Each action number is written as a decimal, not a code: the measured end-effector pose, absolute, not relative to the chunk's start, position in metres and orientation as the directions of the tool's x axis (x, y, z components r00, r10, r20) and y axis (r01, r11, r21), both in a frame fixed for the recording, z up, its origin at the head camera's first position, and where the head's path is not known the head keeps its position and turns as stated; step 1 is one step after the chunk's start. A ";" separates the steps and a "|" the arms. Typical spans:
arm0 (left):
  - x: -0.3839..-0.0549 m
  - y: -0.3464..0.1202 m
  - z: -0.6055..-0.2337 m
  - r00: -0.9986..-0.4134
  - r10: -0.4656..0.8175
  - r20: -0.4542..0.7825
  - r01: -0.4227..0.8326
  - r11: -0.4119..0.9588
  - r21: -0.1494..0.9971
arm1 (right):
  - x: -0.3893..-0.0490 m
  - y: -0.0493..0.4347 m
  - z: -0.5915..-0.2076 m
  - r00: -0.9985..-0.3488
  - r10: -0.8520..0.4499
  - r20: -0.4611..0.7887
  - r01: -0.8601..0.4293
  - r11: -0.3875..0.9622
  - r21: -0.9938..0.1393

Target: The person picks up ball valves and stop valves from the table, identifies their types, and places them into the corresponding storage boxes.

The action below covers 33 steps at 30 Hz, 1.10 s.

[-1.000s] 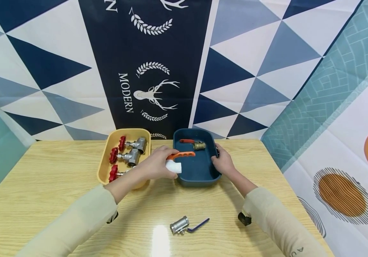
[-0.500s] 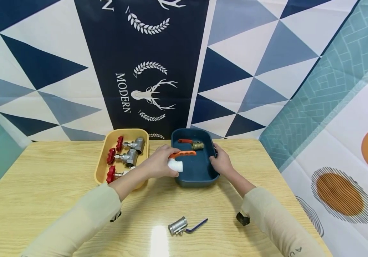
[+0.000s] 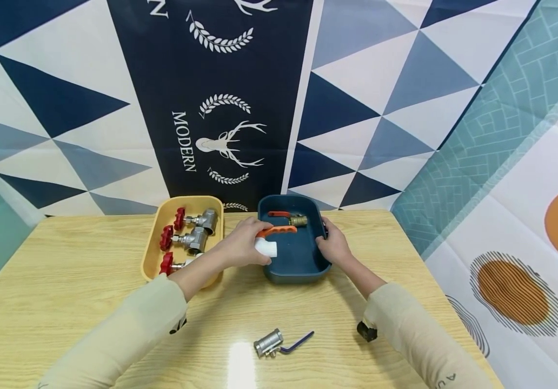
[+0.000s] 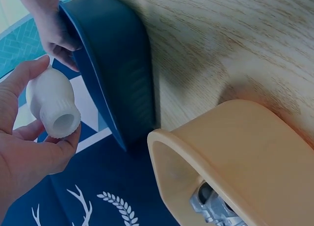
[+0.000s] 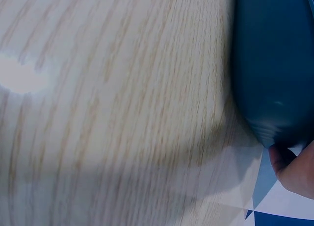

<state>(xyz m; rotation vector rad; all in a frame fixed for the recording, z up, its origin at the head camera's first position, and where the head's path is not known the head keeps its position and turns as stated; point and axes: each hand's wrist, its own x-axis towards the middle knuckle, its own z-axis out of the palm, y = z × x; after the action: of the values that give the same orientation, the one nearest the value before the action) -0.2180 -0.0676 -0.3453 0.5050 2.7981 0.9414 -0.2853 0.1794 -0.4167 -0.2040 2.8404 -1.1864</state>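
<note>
My left hand (image 3: 244, 244) pinches a white plastic ball valve (image 3: 265, 247) with an orange lever (image 3: 279, 230), over the left side of a dark blue bin (image 3: 294, 277). In the left wrist view, thumb and fingers hold the white valve body (image 4: 51, 96), its open end toward the camera. My right hand (image 3: 336, 243) grips the right rim of the blue bin; the right wrist view shows part of this hand (image 5: 297, 174) at the bin's corner. Inside the bin, at the back, lies a brass ball valve (image 3: 298, 220) with a red lever.
Left of the blue bin stands a yellow bin (image 3: 150, 254) with silver valves (image 3: 195, 239) and red handwheels (image 3: 166, 237); my left arm partly covers it. On the wooden table (image 3: 74, 302), near the front, lies a silver ball valve (image 3: 269, 341) with a blue lever. A patterned cloth hangs behind.
The head view has shifted slightly, so things appear a little farther left. My left hand with the white valve has moved slightly right relative to the blue bin. My right hand keeps its grip.
</note>
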 end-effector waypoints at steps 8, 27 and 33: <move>-0.220 -0.064 -0.346 -0.937 0.347 -0.039 0.250 0.746 0.617 | -0.284 0.181 -0.419 -0.985 -0.169 0.033 -0.141 0.678 -0.722; -0.231 -0.053 -0.346 -0.930 0.365 -0.051 0.265 0.758 0.596 | -0.285 0.179 -0.417 -0.989 -0.150 0.010 -0.113 0.704 -0.701; -0.234 -0.049 -0.346 -0.923 0.381 -0.050 0.283 0.762 0.583 | -0.286 0.179 -0.416 -0.988 -0.152 0.001 -0.109 0.704 -0.701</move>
<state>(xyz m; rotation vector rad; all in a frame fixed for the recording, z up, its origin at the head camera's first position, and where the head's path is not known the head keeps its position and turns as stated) -0.2341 -0.0490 -0.3464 0.5302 2.7918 0.8837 -0.2857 0.1790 -0.4157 -0.2183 2.8472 -1.1663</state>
